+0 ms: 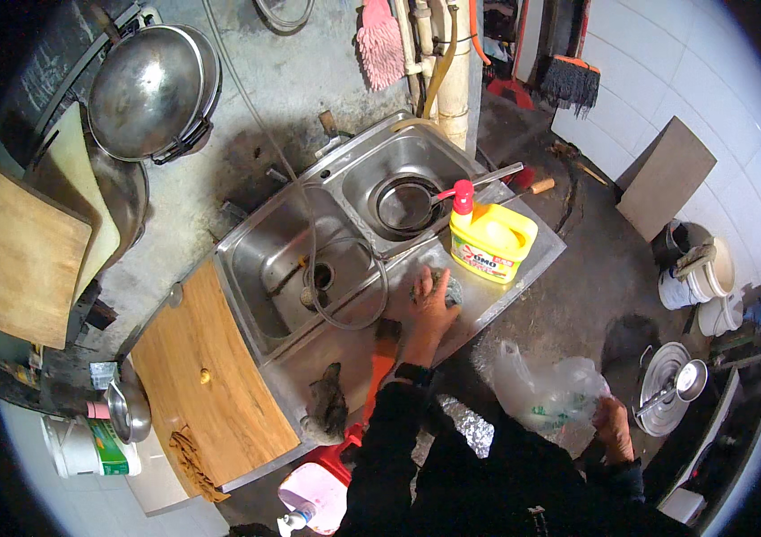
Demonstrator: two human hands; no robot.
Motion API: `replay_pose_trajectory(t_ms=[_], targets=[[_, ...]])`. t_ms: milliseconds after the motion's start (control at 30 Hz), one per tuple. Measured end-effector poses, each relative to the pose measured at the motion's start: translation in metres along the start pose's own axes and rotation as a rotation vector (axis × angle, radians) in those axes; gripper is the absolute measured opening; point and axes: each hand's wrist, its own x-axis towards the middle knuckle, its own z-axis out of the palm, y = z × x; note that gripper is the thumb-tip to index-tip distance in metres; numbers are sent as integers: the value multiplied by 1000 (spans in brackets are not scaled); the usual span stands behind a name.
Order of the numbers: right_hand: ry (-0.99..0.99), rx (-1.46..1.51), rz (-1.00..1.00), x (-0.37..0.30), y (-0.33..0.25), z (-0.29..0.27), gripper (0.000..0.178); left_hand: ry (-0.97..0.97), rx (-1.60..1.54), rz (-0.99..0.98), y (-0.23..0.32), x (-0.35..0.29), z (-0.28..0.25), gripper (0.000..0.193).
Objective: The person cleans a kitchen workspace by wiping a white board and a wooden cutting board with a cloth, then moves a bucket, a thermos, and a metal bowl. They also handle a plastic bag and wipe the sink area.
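My left hand [434,309] reaches over the front ledge of the steel sink [286,338], its fingers curled over a grey-green wad [454,291] that looks like a scouring pad. Beside it stands a yellow detergent bottle [510,231] with a red cap. At the right, my right hand [614,430] is closed on the edge of a thin, clear plastic bag [546,387] with green print, which hangs crumpled over the floor. Most of the fingers of this hand are hidden.
In the right basin sit a pan [405,204] and handled utensils. A hose [387,291] loops over the left basin. On the front ledge lies a dark grey rag [327,403]. A wooden board [210,376] adjoins the sink. Buckets [693,273] and a lid [664,394] stand at right.
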Motion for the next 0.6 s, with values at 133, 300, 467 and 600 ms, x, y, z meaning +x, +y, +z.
replay_pose_trajectory(t_ms=[133,300,467,600], targets=[[-11,529,412,-4,10,-18,22,-60,194,-39,2,0,15,58],[1,415,344,26,20,-28,18,-17,139,-59,13,-22,-7,51],[-9,721,482,58,-10,-41,15,76,-534,-601,5,-44,-10,56],[-6,742,529,77,-30,-49,28,376,-914,-682,-17,-63,7,57]])
